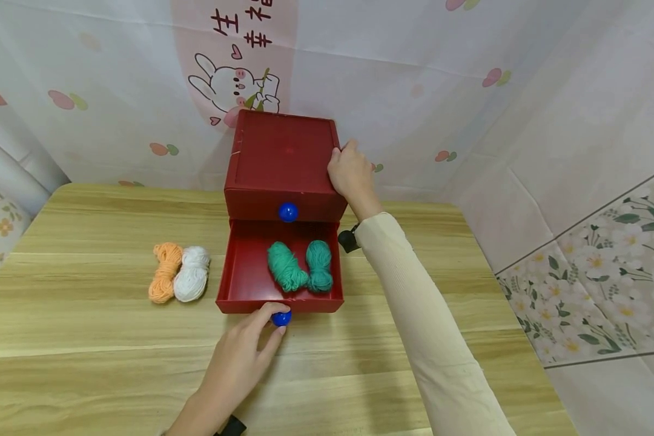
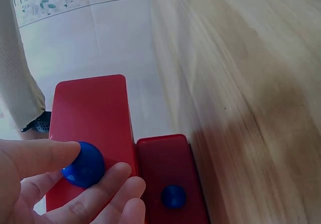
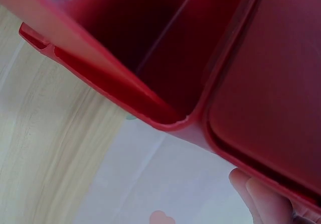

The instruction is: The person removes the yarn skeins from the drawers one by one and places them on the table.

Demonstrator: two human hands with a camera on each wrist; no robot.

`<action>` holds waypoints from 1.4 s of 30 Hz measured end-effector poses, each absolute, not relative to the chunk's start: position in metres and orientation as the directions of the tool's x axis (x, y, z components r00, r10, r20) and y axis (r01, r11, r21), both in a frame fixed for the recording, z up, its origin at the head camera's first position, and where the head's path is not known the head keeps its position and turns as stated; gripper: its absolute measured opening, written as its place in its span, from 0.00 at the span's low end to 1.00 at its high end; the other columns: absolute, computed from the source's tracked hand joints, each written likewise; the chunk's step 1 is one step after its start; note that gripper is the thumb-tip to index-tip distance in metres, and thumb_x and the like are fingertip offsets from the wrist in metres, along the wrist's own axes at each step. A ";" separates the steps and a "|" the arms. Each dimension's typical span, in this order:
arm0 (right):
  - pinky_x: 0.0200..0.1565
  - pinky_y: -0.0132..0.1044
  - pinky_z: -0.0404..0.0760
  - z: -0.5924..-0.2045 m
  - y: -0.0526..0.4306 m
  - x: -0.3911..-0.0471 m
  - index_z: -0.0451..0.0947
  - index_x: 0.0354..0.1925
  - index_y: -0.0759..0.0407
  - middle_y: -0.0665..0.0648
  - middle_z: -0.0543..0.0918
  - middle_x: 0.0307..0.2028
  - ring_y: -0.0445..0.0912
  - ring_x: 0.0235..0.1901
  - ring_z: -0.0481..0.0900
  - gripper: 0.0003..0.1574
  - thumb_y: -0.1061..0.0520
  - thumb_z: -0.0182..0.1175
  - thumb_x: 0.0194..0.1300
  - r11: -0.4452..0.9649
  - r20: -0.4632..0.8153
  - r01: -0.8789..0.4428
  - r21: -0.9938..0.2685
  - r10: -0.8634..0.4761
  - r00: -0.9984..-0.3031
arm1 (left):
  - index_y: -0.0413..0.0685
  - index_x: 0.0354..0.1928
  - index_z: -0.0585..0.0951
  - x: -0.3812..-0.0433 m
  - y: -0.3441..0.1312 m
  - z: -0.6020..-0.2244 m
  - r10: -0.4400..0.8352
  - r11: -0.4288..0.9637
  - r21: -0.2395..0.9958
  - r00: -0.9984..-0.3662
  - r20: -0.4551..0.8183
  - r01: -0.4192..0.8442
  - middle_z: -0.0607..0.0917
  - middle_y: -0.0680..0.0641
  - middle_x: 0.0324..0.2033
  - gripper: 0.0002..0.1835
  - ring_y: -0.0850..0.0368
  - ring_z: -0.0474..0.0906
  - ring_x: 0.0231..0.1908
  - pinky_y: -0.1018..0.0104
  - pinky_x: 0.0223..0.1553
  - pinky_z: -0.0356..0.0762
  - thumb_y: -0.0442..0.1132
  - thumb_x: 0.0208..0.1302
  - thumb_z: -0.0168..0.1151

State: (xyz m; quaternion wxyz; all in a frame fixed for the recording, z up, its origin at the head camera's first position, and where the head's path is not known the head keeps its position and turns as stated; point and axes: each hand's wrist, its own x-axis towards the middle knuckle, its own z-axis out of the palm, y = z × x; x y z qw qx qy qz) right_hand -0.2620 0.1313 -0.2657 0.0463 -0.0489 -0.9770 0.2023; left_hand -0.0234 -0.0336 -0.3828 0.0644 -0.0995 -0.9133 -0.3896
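A red two-drawer box (image 1: 286, 151) stands on the table with its lower drawer (image 1: 245, 266) pulled out. My left hand (image 1: 240, 354) pinches the blue knob (image 2: 85, 164) on that drawer's front between thumb and fingers. At the box's upper right edge, my right hand (image 1: 353, 174) grips the side; its fingertips (image 3: 258, 194) show against the wall in the right wrist view. Two yarn skeins lie in the drawer's right half, a green skein (image 1: 286, 266) and a darker teal skein (image 1: 319, 266). The upper drawer, with its own blue knob (image 1: 288, 212), is closed.
Left of the box, an orange yarn skein (image 1: 166, 272) and a white yarn skein (image 1: 192, 274) lie side by side on the wooden table (image 1: 87, 339). A printed white cloth (image 1: 387, 79) hangs directly behind the box, and a floral-banded wall (image 1: 605, 260) stands to the right.
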 end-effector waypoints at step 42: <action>0.48 0.51 0.69 -0.264 0.131 -0.259 0.63 0.51 0.64 0.65 0.78 0.43 0.58 0.45 0.78 0.22 0.47 0.35 0.74 0.908 0.090 0.054 -0.416 0.100 -0.991 | 0.50 0.45 0.82 -0.077 -0.050 -0.320 0.296 0.707 0.599 -0.926 0.234 0.377 0.82 0.49 0.29 0.11 0.62 0.74 0.22 0.72 0.22 0.70 0.36 0.60 0.62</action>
